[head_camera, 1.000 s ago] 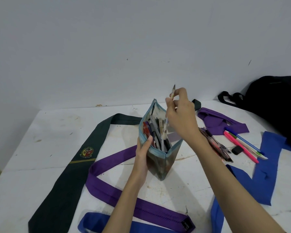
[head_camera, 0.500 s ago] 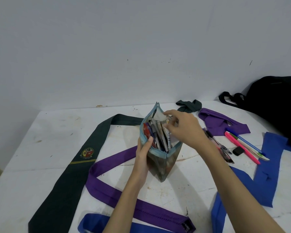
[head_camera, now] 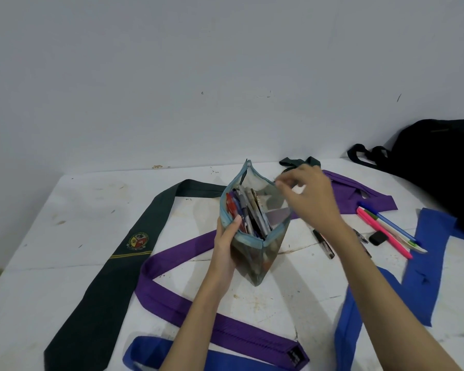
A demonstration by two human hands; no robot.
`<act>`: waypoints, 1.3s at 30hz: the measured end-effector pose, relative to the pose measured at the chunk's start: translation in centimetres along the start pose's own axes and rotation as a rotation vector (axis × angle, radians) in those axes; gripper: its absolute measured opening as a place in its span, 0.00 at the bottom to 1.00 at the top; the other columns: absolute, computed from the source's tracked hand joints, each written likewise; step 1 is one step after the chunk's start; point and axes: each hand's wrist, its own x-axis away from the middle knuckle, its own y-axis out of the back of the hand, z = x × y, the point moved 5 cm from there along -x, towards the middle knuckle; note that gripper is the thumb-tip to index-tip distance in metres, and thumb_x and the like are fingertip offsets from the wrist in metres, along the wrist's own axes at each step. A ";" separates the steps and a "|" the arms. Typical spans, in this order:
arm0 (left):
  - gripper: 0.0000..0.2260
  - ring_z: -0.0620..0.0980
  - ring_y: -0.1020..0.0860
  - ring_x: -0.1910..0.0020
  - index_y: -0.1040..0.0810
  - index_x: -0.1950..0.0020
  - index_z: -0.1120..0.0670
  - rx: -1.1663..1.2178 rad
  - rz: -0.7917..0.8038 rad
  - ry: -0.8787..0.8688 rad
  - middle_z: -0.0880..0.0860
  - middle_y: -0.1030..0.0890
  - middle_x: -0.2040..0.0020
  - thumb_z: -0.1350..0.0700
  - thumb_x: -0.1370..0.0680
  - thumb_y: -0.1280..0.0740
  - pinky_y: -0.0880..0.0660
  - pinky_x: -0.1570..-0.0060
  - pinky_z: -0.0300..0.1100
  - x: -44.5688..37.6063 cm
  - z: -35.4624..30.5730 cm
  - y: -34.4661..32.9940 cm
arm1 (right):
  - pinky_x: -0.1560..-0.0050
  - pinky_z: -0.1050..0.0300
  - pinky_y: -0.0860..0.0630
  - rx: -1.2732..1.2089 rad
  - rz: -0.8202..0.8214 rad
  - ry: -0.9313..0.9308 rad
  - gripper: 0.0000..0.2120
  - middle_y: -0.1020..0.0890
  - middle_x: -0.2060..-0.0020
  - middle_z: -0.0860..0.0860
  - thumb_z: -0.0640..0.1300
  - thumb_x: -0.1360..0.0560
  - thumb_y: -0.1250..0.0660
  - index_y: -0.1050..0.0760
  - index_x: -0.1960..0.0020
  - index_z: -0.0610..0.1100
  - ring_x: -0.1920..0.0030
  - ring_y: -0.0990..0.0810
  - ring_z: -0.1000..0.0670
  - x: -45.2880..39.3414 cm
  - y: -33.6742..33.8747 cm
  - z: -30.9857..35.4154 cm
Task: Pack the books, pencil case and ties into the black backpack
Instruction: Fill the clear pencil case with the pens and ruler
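A see-through pencil case (head_camera: 263,253) with blue trim stands unzipped at the middle of the white table (head_camera: 65,210), packed with several pens. My left hand (head_camera: 225,247) grips its near left side, thumb on the rim. Just over the case's right rim hovers my right hand (head_camera: 311,199), blurred, fingers loosely bent and holding nothing. Around the case lie a dark green crested tie (head_camera: 134,245), a purple tie (head_camera: 198,311) and a blue tie (head_camera: 426,263). The black backpack (head_camera: 445,167) sits at the far right. No books are in view.
Loose pens (head_camera: 386,231), pink, blue and green, and a black eraser (head_camera: 378,238) lie right of my right arm. A black pen (head_camera: 323,243) rests beside the case. A plain wall stands behind the table. The table's left edge drops off.
My right hand lowered a pen into the pencil case, let it go, and has drawn back to the right rim. The left hand kept holding the case still.
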 end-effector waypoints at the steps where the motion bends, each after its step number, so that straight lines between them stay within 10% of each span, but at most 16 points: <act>1: 0.30 0.52 0.21 0.42 0.31 0.30 0.48 0.003 0.000 0.003 0.53 0.20 0.40 0.45 0.32 0.32 0.23 0.51 0.44 0.0 0.0 0.0 | 0.51 0.53 0.28 -0.065 -0.064 -0.063 0.06 0.21 0.59 0.51 0.44 0.25 0.34 0.19 0.54 0.45 0.52 0.26 0.49 0.0 0.8 -0.9; 9: 0.30 0.52 0.21 0.41 0.30 0.30 0.49 0.026 -0.006 0.004 0.55 0.21 0.38 0.46 0.32 0.32 0.23 0.52 0.43 -0.1 0.0 -0.1 | 0.62 0.56 0.27 0.548 0.442 -0.444 0.08 0.26 0.67 0.49 0.46 0.23 0.36 0.29 0.56 0.42 0.64 0.25 0.49 3.0 -2.9 -10.5; 13: 0.30 0.51 0.21 0.42 0.31 0.30 0.50 0.026 -0.003 -0.002 0.54 0.21 0.39 0.46 0.31 0.33 0.22 0.53 0.42 0.0 -0.1 -0.1 | 0.60 0.56 0.28 0.527 0.334 -0.362 0.09 0.23 0.61 0.48 0.46 0.22 0.37 0.27 0.52 0.40 0.58 0.22 0.47 3.7 -3.8 -9.7; 18: 0.30 0.52 0.21 0.42 0.31 0.30 0.49 0.023 -0.005 0.010 0.54 0.20 0.40 0.46 0.31 0.32 0.23 0.51 0.44 0.0 0.1 0.0 | 0.54 0.49 0.22 -0.118 -0.126 -0.400 0.04 0.21 0.62 0.46 0.41 0.23 0.36 0.30 0.50 0.42 0.59 0.21 0.45 1.5 0.1 -6.7; 22: 0.30 0.52 0.20 0.44 0.30 0.31 0.49 0.045 -0.005 0.024 0.54 0.20 0.41 0.46 0.32 0.32 0.22 0.55 0.43 -0.1 0.1 0.0 | 0.63 0.65 0.23 -0.513 -0.375 -0.186 0.24 0.21 0.67 0.42 0.33 0.25 0.38 0.40 0.33 0.45 0.67 0.21 0.47 0.4 4.2 -0.3; 26: 0.30 0.53 0.21 0.42 0.30 0.30 0.49 0.033 -0.020 0.023 0.54 0.20 0.41 0.46 0.32 0.32 0.23 0.49 0.47 -0.2 0.3 0.1 | 0.66 0.62 0.23 -0.408 0.039 -0.140 0.34 0.21 0.68 0.41 0.32 0.28 0.37 0.44 0.28 0.51 0.70 0.24 0.50 -0.4 1.2 3.0; 31: 0.29 0.52 0.20 0.44 0.30 0.31 0.48 0.020 -0.014 0.007 0.54 0.19 0.42 0.45 0.32 0.32 0.23 0.49 0.47 -0.1 0.2 0.0 | 0.59 0.54 0.24 0.081 0.629 -0.164 0.20 0.23 0.59 0.46 0.43 0.26 0.31 0.35 0.39 0.44 0.60 0.24 0.47 1.3 -4.5 2.3; 39: 0.32 0.56 0.22 0.41 0.31 0.30 0.51 0.062 -0.010 0.022 0.57 0.21 0.39 0.46 0.32 0.29 0.23 0.48 0.48 -0.1 0.2 0.4 | 0.63 0.69 0.30 -0.236 0.070 -0.061 0.04 0.21 0.66 0.54 0.38 0.25 0.34 0.20 0.55 0.43 0.65 0.25 0.60 0.8 -0.2 0.6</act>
